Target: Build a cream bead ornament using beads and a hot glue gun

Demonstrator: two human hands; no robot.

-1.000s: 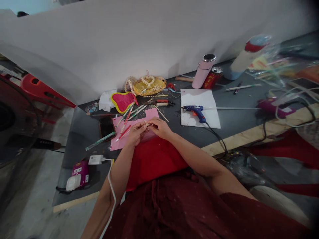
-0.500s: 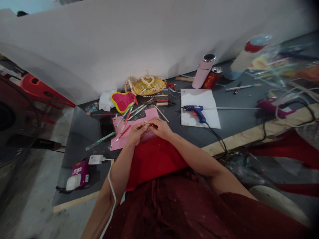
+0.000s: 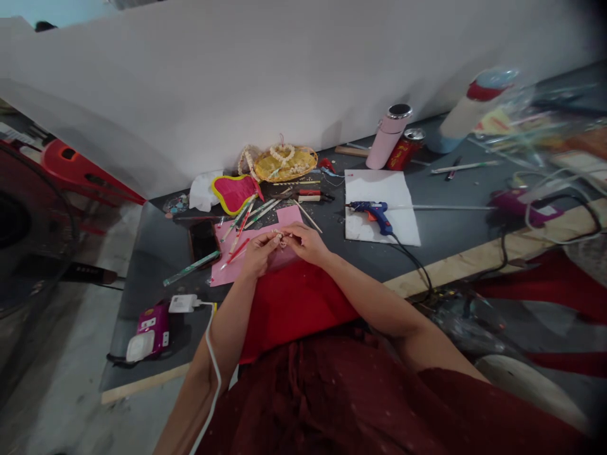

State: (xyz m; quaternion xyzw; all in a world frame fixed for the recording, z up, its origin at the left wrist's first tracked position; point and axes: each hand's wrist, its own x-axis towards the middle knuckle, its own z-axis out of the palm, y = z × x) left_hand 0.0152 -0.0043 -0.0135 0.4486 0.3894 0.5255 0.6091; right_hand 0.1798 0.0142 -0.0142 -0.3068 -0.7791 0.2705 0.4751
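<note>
The fingers of the left hand and right hand pinch a small pale piece between them over the pink sheet — gripped by the tips from both sides, probably because so tiny a thing needs steadying. Farther out, the glue gun lies on a white pad, likely to keep drips off the tabletop, while the yellow basket sits back by the wall — presumably leaving the near side free
</note>
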